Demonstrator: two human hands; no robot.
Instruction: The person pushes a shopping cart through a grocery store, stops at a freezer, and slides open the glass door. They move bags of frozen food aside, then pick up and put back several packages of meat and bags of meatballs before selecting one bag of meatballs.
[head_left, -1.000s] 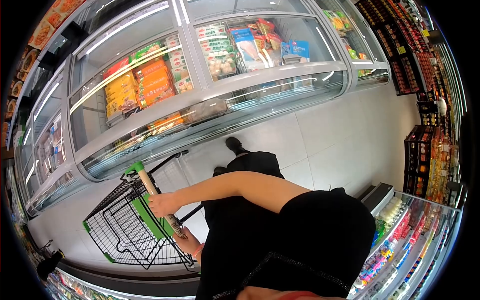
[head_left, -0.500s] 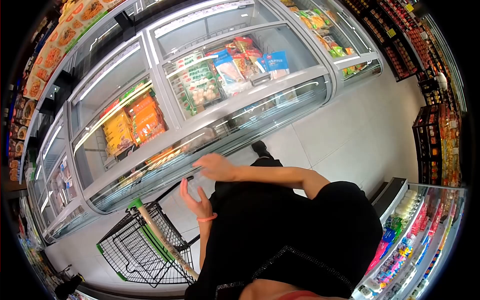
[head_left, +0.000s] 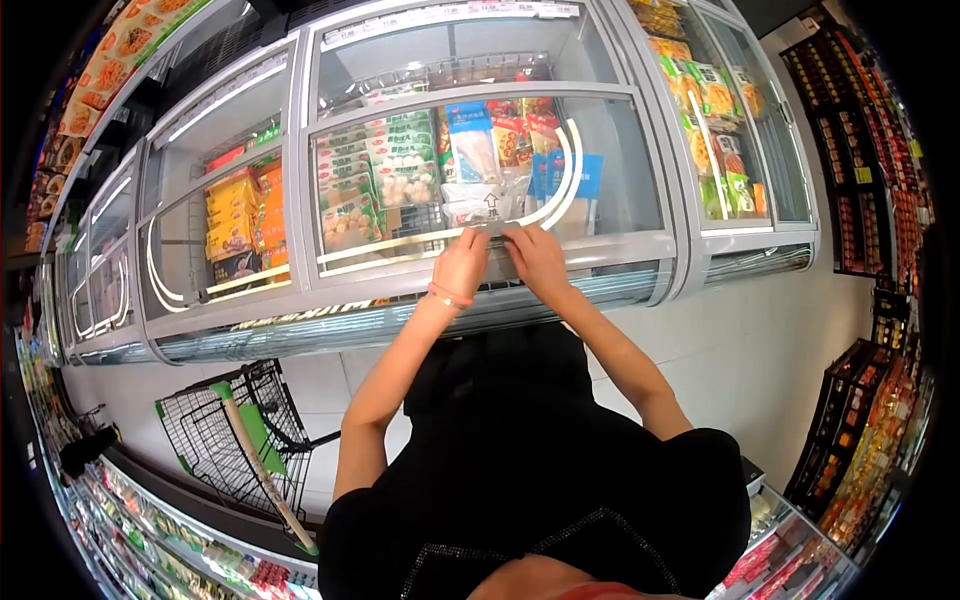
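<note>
My left hand (head_left: 461, 266), with a pink band at the wrist, and my right hand (head_left: 538, 258) are side by side at the front edge of a sliding glass freezer lid (head_left: 620, 180). Their fingers are curled onto the small lid handle (head_left: 496, 229), just below a printed arrow. Through the closed glass I see green-and-white bags of round white food (head_left: 405, 183), a blue-and-clear packet (head_left: 470, 145), red packets (head_left: 512, 135) and another blue packet (head_left: 582, 178). The fingertips are partly hidden against the handle.
A wire shopping cart (head_left: 240, 430) with green trim stands at lower left. Neighbouring freezer sections hold orange bags (head_left: 270, 215) on the left and yellow-green bags (head_left: 715, 95) on the right. Stocked shelves (head_left: 850, 150) line the right side.
Both hands have moved from in front of my body up and forward to the freezer lid handle. My view has turned to face the freezer more squarely, and the cart appears farther left.
</note>
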